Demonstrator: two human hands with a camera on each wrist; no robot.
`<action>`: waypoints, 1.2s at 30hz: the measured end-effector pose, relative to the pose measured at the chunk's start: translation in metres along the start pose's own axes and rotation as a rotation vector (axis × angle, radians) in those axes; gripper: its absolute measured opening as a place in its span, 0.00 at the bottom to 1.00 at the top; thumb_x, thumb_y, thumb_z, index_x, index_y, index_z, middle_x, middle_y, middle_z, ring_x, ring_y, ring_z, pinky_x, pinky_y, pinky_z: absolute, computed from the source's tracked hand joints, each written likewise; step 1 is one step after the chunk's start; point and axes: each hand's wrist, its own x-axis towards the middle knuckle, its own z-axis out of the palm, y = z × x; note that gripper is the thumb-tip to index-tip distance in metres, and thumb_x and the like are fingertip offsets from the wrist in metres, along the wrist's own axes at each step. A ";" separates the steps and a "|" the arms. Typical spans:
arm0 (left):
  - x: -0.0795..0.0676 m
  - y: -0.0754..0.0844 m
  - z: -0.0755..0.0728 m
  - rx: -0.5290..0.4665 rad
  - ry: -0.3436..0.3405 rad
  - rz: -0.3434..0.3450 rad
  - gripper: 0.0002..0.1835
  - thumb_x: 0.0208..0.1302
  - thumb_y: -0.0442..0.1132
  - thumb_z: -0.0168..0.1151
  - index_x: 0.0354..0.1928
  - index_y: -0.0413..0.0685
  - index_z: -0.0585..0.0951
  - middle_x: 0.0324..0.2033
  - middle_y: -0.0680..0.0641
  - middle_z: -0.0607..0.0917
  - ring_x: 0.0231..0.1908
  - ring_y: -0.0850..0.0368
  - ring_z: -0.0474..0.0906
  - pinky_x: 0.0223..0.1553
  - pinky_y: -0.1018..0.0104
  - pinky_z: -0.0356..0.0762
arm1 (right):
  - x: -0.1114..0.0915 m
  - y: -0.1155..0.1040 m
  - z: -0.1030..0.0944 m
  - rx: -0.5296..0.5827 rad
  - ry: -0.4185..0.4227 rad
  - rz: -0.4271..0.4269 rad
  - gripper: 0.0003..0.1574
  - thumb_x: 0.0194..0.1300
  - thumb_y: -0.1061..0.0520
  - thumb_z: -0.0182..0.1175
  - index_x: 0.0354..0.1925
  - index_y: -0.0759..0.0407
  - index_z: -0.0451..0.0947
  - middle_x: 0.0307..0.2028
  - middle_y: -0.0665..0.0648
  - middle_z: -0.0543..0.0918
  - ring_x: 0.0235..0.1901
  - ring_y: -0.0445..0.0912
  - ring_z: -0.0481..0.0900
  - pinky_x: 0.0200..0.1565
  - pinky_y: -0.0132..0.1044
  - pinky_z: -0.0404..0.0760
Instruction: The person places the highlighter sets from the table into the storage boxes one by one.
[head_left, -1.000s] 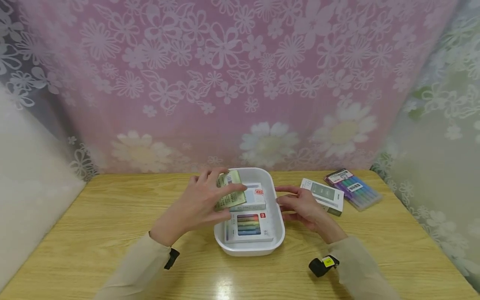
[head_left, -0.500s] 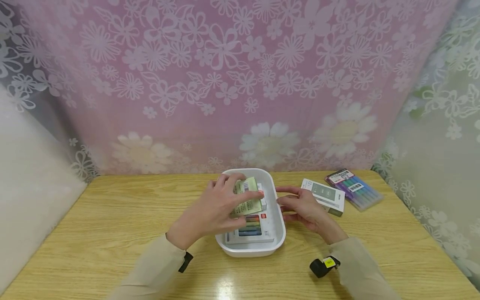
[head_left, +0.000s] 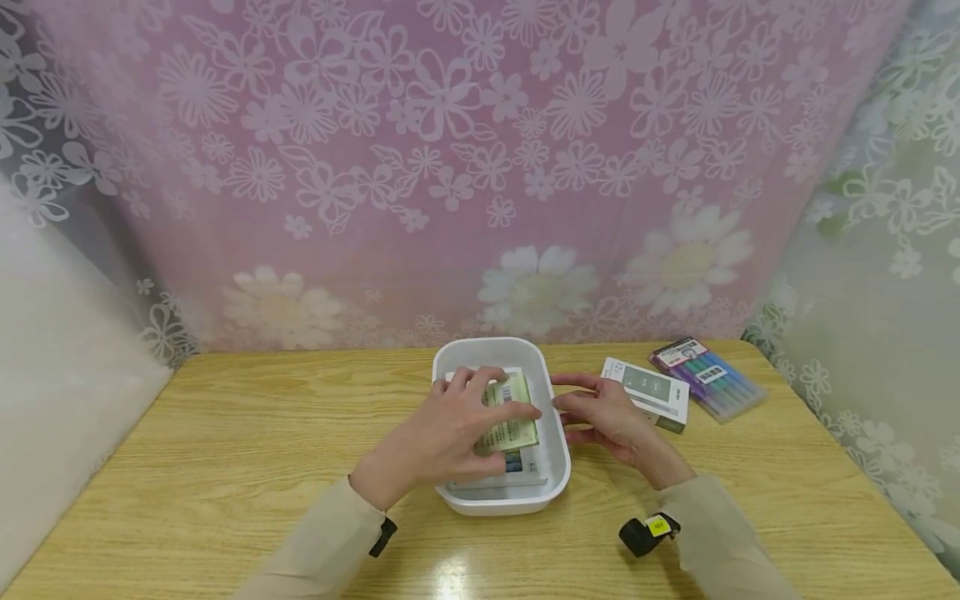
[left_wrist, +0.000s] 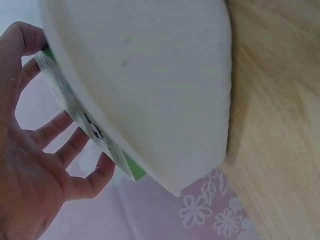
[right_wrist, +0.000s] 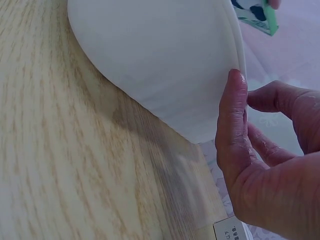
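Note:
In the head view, my left hand [head_left: 442, 425] grips a flat pale-green box [head_left: 513, 417] over a white plastic tray [head_left: 551, 467]. Its fingers span the box's edges, and dark print shows on one face of the box [left_wrist: 92, 125] in the left wrist view. Beneath lies a white box of coloured sticks [head_left: 528, 471] in the tray, mostly covered by hand and green box. A second white box behind it is almost wholly hidden. My right hand [head_left: 611, 417] touches the tray's right rim with extended fingers; the right wrist view shows one finger [right_wrist: 232, 110] along the outer wall.
Right of the tray, a white box with a grey-green panel [head_left: 648, 387] lies on the wooden table [head_left: 247, 450]. Beside it is a clear pack of coloured pens [head_left: 708, 379]. A pink flowered curtain [head_left: 420, 208] hangs behind the table.
My left hand has moved right and slightly nearer with the green box, now over the front white box. My right hand stays at the tray's rim.

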 end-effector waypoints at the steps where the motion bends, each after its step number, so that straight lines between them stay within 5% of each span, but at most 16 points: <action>1: -0.001 0.000 0.001 -0.001 -0.014 -0.004 0.32 0.56 0.49 0.65 0.66 0.79 0.75 0.67 0.44 0.72 0.56 0.44 0.74 0.48 0.42 0.77 | 0.000 0.000 0.000 0.000 0.000 0.000 0.37 0.70 0.56 0.62 0.73 0.60 0.64 0.42 0.52 0.90 0.38 0.45 0.89 0.37 0.35 0.88; 12: -0.004 0.001 0.015 -0.024 -0.119 -0.027 0.31 0.59 0.53 0.66 0.67 0.79 0.74 0.65 0.44 0.72 0.58 0.44 0.72 0.49 0.38 0.78 | 0.001 0.001 -0.001 -0.004 0.000 0.001 0.37 0.70 0.56 0.62 0.74 0.60 0.64 0.43 0.52 0.90 0.38 0.45 0.88 0.36 0.35 0.88; 21: -0.002 -0.001 0.026 -0.028 -0.185 -0.052 0.31 0.60 0.52 0.65 0.67 0.82 0.74 0.65 0.46 0.73 0.55 0.47 0.72 0.45 0.45 0.76 | 0.001 0.001 -0.001 -0.003 -0.001 0.002 0.37 0.71 0.56 0.62 0.74 0.59 0.64 0.44 0.52 0.90 0.38 0.45 0.88 0.37 0.35 0.88; 36: 0.007 0.001 0.031 -0.025 -0.327 -0.118 0.31 0.61 0.52 0.63 0.67 0.86 0.73 0.66 0.48 0.73 0.56 0.48 0.72 0.47 0.42 0.75 | 0.000 0.000 -0.001 -0.009 -0.001 -0.004 0.37 0.70 0.56 0.61 0.74 0.60 0.64 0.44 0.53 0.90 0.39 0.45 0.88 0.38 0.36 0.88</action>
